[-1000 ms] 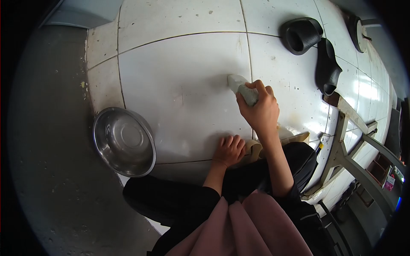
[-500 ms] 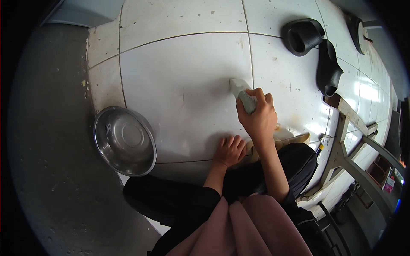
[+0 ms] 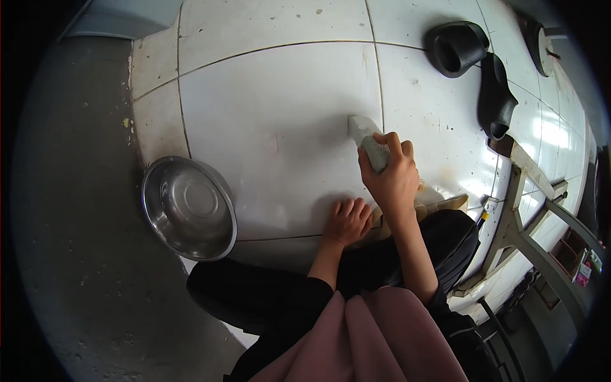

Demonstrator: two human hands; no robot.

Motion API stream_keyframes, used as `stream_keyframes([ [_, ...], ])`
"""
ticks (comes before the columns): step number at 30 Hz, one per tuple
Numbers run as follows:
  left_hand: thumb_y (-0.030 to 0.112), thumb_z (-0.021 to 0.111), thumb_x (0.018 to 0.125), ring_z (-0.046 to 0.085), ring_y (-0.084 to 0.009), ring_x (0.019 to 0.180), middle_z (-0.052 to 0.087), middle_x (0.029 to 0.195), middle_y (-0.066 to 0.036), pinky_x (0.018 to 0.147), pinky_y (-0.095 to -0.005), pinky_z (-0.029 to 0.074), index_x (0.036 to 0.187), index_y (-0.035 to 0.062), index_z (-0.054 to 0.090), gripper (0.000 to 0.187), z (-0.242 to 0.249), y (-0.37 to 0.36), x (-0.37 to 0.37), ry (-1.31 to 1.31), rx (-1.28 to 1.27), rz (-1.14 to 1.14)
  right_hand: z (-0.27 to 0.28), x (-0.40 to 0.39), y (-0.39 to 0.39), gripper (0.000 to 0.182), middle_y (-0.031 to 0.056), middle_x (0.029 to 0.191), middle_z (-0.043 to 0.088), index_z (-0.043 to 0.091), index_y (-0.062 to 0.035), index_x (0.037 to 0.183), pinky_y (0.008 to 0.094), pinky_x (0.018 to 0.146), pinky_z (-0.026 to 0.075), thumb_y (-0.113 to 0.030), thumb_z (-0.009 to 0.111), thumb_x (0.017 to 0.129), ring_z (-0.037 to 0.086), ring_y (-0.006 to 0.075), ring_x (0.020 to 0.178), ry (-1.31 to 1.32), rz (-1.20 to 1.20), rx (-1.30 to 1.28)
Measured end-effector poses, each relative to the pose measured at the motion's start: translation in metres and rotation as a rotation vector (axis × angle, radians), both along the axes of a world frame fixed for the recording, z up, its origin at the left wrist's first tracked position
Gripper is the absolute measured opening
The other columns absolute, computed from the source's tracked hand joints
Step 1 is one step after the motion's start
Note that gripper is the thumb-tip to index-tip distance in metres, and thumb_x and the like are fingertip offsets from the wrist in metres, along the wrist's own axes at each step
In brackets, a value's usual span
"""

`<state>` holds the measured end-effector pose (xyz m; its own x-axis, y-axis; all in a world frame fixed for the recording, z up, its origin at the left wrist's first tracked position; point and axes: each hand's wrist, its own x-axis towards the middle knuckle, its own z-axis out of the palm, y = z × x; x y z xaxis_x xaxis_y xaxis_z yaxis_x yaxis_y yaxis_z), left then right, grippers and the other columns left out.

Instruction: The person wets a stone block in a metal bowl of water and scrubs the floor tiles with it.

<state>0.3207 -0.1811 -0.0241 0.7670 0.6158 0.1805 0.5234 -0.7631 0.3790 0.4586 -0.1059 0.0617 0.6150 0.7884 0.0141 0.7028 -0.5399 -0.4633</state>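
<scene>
- A pale grey-green cloth (image 3: 369, 141) sits a little right of the frame's centre, bunched into a wad and pressed against the white tiled floor (image 3: 273, 127).
- The right hand (image 3: 391, 175) grips it from below in the picture: fingers (image 3: 396, 145) curl over the wad's lower half, thumb on the left side, so the cloth's lighter tip pokes out above and to the left of the knuckles and touches the tile just beside a dark grout line.
- That hand is closed snugly around the cloth; none of the fingers is spread.
- The left hand (image 3: 349, 220) lies just below the right wrist, fingers bent and close together, knuckles up, resting on the floor and holding nothing that can be seen.
- Directly right of the left hand, a tan slipper (image 3: 439, 205) shows partly behind the right forearm.
- Below the hands, dark trouser legs (image 3: 267, 299) and a pink garment (image 3: 375, 344) fill the lower centre.
- A stainless steel bowl (image 3: 188, 208) rests at centre left, on the edge where the tiles meet grey concrete (image 3: 70, 223), well apart from the cloth.
- In the upper right, a pair of black sandals (image 3: 477, 67) lies on the tiles, one behind the other.
- A pale wooden frame (image 3: 541, 210) stands along the right edge.
</scene>
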Motion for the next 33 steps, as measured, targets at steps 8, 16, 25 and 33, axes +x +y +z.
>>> stream_keyframes([
  [8,0.031,0.053,0.083,0.048,-0.0205,0.08,0.049,0.085,-0.003,0.069,-0.0377,0.038,0.081,0.0137,0.053,0.018,-0.004,-0.002,0.0,-0.036,-0.041,-0.009,-0.001,0.052,0.116,0.034,0.018,0.082,0.065,0.065,-0.0114,0.098,0.0433,0.062,0.054,-0.033,0.074,0.073,0.067,0.0368,0.072,-0.009,-0.045,0.004],
  [16,0.03,0.054,0.083,0.048,-0.0199,0.08,0.049,0.083,-0.002,0.067,-0.0371,0.037,0.079,0.0137,0.054,0.017,-0.006,-0.005,-0.002,0.028,-0.005,-0.015,0.001,-0.003,0.012,0.03,0.0142,0.078,0.057,0.065,-0.0174,0.098,0.0407,0.05,0.053,-0.027,0.076,0.072,0.065,0.0339,0.058,0.002,-0.025,0.018],
  [25,0.032,0.054,0.083,0.048,-0.0207,0.08,0.05,0.086,-0.003,0.069,-0.0385,0.037,0.081,0.0137,0.054,0.018,0.002,0.001,0.002,-0.037,-0.028,0.001,0.007,0.026,0.07,0.031,0.0189,0.083,0.06,0.065,-0.0147,0.098,0.0408,0.053,0.054,-0.029,0.074,0.072,0.066,0.0343,0.062,-0.065,-0.067,-0.035],
  [33,0.032,0.053,0.083,0.047,-0.0206,0.08,0.05,0.085,-0.002,0.067,-0.0377,0.037,0.079,0.014,0.053,0.019,-0.004,-0.001,0.0,0.012,-0.018,-0.019,-0.001,0.02,0.059,0.03,0.0173,0.081,0.059,0.065,-0.0142,0.097,0.0402,0.048,0.052,-0.029,0.074,0.073,0.063,0.0324,0.056,-0.061,-0.048,0.069],
])
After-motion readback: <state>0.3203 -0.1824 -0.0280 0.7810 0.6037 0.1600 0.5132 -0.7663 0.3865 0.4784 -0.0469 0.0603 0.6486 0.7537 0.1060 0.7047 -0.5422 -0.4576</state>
